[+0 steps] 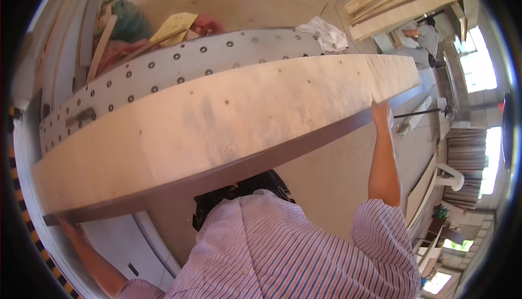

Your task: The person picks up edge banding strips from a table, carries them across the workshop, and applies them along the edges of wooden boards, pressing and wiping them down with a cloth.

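Observation:
A long pale wooden board [261, 108] with a dark brown near edge [217, 176] stretches across the view. It shows dark smudges and small knots. My right hand [381, 113] grips the near edge toward its right end, with its fingertips partly hidden. Low at the far left end, my left hand [67, 227] holds the same edge, and most of its fingers are out of sight under the board. Beyond and partly beneath the board is a grey table top [163, 73] dotted with round dark-rimmed studs. Whether the board rests on it, I cannot tell.
A crumpled white cloth [328, 35] lies at the table's far right corner. Behind the table are wood offcuts [103, 46], a yellow sheet [176, 27] and a green bag [129, 21]. Another person [427, 35] works by stacked boards [397, 5] at the far right.

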A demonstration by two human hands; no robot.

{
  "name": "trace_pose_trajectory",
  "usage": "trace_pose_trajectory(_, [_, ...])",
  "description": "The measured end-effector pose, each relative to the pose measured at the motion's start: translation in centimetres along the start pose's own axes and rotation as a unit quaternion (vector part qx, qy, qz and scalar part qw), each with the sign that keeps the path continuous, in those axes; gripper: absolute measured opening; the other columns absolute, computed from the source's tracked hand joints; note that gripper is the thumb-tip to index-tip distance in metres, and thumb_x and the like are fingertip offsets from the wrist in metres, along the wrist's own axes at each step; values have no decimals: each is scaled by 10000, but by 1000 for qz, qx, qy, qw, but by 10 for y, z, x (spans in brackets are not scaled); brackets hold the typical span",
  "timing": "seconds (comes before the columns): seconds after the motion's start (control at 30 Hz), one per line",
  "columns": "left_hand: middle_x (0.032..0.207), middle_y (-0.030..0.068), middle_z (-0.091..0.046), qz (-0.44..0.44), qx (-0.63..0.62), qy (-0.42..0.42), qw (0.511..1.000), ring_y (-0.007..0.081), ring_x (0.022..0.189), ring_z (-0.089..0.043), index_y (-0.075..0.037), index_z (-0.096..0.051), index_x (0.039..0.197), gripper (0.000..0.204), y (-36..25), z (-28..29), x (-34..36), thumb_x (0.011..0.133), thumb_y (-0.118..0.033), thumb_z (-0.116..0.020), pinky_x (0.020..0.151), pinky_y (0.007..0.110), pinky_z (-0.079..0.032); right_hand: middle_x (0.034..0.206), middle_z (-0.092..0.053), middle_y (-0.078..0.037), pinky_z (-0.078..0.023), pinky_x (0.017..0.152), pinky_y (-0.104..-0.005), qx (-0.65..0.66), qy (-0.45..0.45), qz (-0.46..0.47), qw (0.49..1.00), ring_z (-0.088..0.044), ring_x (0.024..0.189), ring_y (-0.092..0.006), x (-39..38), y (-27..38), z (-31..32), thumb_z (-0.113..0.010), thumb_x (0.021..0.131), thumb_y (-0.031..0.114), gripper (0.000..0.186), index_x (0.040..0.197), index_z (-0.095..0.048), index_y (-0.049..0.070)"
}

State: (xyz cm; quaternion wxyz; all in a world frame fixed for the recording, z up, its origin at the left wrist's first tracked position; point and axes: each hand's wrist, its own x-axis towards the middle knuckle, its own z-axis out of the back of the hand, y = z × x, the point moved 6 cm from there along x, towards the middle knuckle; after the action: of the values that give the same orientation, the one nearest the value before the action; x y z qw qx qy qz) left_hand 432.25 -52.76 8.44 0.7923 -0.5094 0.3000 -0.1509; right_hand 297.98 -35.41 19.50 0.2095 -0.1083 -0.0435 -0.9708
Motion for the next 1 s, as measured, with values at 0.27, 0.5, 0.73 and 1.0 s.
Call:
trace_pose_trajectory(0.27, [1407, 168, -411, -65, 65, -4, 996, 323, 1198, -493, -124, -322, 1447, 700, -55, -120, -280, 931, -595, -358, 992, 426, -379, 1285, -529, -226, -404, 996, -421, 232, 50, 386, 892, -501, 1187, -387, 84, 227, 18, -741, 729, 446, 762, 1329, -482, 54])
trace_pose_trajectory(0.5, [1220, 131, -515, -227, 150, 140, 952, 228, 1013, -551, -57, -410, 1321, 543, -73, -239, -519, 983, -481, -376, 928, 354, -432, 990, -649, -256, -480, 858, -407, 393, -26, 407, 824, -627, 963, -364, 134, 281, -12, -648, 801, 67, 308, 1086, -619, -44])
trace_pose_trajectory(0.73, [1055, 143, -582, -383, 206, 374, 819, 241, 940, -566, 4, -555, 1144, 361, -54, -337, -669, 981, -286, -416, 876, 381, -443, 1176, -593, -176, -471, 839, -400, 270, -96, 312, 906, -590, 1018, -288, 92, 78, 126, -693, 827, 252, 413, 1156, -578, 30])
trace_pose_trajectory(1.0, [1290, 181, -530, -598, 365, 484, 524, 372, 1176, -490, -8, -536, 1235, 434, -29, -416, -816, 866, -227, -602, 1001, 458, -372, 983, -620, -181, -484, 797, -422, 170, 4, 350, 921, -587, 930, -366, -29, -7, 9, -653, 764, 80, 226, 985, -639, 36])
